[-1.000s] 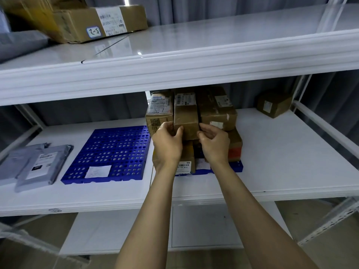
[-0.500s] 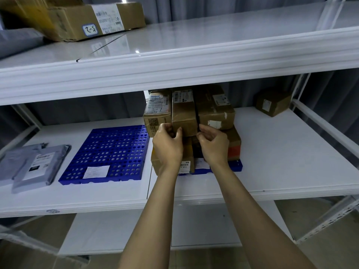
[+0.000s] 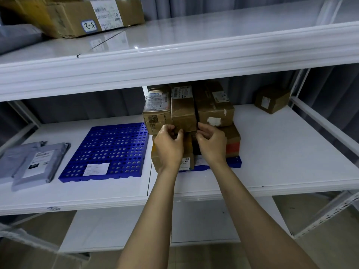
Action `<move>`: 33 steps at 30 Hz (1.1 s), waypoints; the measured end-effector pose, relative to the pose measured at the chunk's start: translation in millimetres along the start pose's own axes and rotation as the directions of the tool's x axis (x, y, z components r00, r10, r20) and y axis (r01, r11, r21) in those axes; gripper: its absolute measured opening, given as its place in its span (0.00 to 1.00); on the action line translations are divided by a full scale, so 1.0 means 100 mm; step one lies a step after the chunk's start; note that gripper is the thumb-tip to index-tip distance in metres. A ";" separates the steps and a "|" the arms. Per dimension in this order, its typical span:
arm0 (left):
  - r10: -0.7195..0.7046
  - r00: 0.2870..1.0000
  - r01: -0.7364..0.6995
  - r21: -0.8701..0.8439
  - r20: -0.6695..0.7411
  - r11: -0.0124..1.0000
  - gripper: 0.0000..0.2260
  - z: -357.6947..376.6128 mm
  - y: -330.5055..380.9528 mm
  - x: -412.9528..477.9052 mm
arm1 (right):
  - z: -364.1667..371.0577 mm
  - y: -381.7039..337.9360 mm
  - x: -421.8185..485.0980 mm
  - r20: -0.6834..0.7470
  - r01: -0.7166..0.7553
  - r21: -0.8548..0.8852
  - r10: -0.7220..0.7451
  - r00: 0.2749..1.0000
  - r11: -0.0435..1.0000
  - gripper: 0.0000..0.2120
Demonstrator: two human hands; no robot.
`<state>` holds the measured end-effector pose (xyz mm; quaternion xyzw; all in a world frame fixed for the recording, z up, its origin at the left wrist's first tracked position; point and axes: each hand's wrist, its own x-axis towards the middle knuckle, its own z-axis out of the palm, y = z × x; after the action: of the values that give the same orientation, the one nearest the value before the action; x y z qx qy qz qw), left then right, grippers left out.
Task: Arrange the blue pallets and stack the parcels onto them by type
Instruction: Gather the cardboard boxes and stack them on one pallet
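Note:
A stack of brown cardboard parcels stands on a blue pallet [image 3: 235, 162] on the middle shelf. In its top row a narrow middle box [image 3: 183, 113] sits between a labelled box marked "3-1" [image 3: 157, 113] and a wider box [image 3: 213, 109]. My left hand [image 3: 169, 147] and my right hand [image 3: 212, 145] pinch the lower front corners of the middle box, fingers curled. To the left lies a second blue pallet [image 3: 108, 150], bare but for a white label. Two grey poly mailers [image 3: 33, 164] rest at the far left.
A lone small carton [image 3: 272, 99] sits at the back right of the middle shelf [image 3: 281, 152]. The upper shelf edge [image 3: 174, 61] overhangs the stack closely. On top lie a large carton [image 3: 93, 14] and a grey mailer [image 3: 17, 37]. White frame posts flank both sides.
Both hands have slid down from the sides of the middle box to its lower front corners, and the fingers are more curled. The stack itself looks unmoved.

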<state>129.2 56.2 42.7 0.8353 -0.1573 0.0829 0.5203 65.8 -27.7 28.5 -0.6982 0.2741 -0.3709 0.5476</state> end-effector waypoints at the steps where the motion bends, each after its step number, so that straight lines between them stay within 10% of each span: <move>1: 0.001 1.000 -0.001 0.004 -0.001 1.000 0.12 -0.01 0.00 -0.03 | -0.01 0.00 -0.02 -0.015 0.000 -0.006 0.000 1.000 1.000 0.15; 23: 0.452 0.871 -0.405 -0.241 0.190 0.882 0.10 0.35 0.72 -0.94 | -1.14 0.02 -0.65 -0.408 -0.011 -0.011 0.005 0.913 1.000 0.12; 33: 0.437 0.836 -0.380 -0.225 0.331 0.897 0.12 1.22 1.10 -1.09 | -1.95 0.26 -0.04 -0.481 -0.106 -0.020 0.083 0.873 0.994 0.13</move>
<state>-14.2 -78.6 48.2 0.7408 -0.4341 0.0201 0.5122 -95.0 -140.6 27.2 -0.5829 0.4432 -0.4985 0.4640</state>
